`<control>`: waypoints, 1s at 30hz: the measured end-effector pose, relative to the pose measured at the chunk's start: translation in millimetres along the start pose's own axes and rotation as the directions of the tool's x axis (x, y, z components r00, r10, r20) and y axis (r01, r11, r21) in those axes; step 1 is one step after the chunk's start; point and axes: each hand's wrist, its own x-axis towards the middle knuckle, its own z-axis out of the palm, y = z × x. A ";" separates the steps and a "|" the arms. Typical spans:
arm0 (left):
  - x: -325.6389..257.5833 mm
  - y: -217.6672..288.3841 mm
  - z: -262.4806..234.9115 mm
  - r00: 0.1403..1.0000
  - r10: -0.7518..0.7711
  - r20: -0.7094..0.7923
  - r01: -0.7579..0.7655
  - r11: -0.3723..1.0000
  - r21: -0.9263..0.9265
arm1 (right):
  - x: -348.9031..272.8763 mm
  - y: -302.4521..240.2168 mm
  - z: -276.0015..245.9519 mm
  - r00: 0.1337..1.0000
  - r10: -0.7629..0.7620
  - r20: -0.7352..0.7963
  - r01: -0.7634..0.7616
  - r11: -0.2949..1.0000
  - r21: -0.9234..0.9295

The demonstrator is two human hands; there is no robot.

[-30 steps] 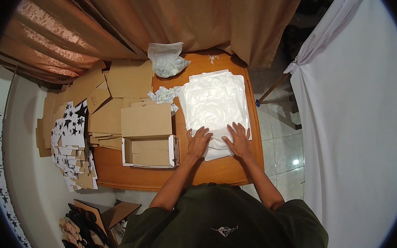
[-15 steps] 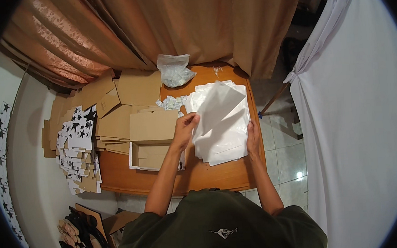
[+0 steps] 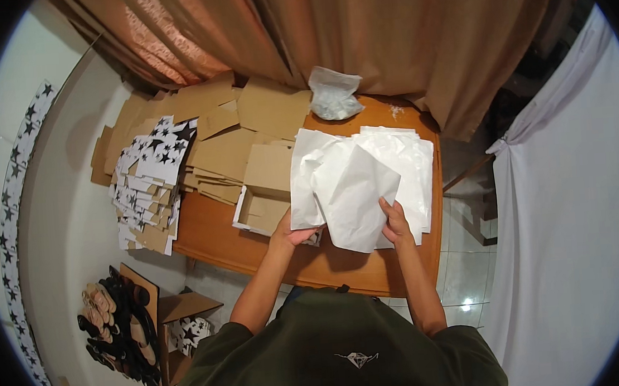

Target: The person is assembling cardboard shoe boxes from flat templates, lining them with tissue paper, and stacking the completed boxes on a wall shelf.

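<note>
Crumpled white tissue paper (image 3: 356, 197) spreads between my two hands above the table. My left hand (image 3: 299, 234) is closed on its lower left edge, with the fingers partly under the paper. The thumb of my right hand (image 3: 395, 223) presses on the right edge, its other fingers behind the sheet. Under and to the right of it lies a stack of white paper sheets (image 3: 423, 171). Just left of the held paper stands an open cardboard box (image 3: 262, 209), its brown lid raised at the back; the paper hides its right part.
Flat brown cardboard pieces (image 3: 220, 152) and a pile of star-patterned card (image 3: 150, 179) cover the left of the wooden table (image 3: 215, 232). A clear plastic bag (image 3: 335, 98) sits at the back. Several shoes (image 3: 121, 317) are on the floor at lower left.
The paper has come up off the stack and moved left, toward the box. My right hand has left the stack's right edge and now grips the paper too. The view has turned left.
</note>
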 end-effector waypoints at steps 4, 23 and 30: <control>-28.9 43.0 -12.4 0.999 0.024 -0.048 -0.034 0.974 -0.222 | 0.2 6.9 31.6 0.993 -0.058 -0.104 0.058 0.998 0.001; -62.0 190.5 -157.8 0.897 0.376 -0.231 -0.037 0.585 0.810 | 52.6 77.8 151.7 0.908 -0.291 -0.301 0.066 0.809 -0.584; -78.3 182.8 -203.7 0.911 0.315 -0.267 0.101 0.458 0.883 | 39.2 91.1 139.8 0.774 -0.372 -0.512 -0.099 0.728 -0.678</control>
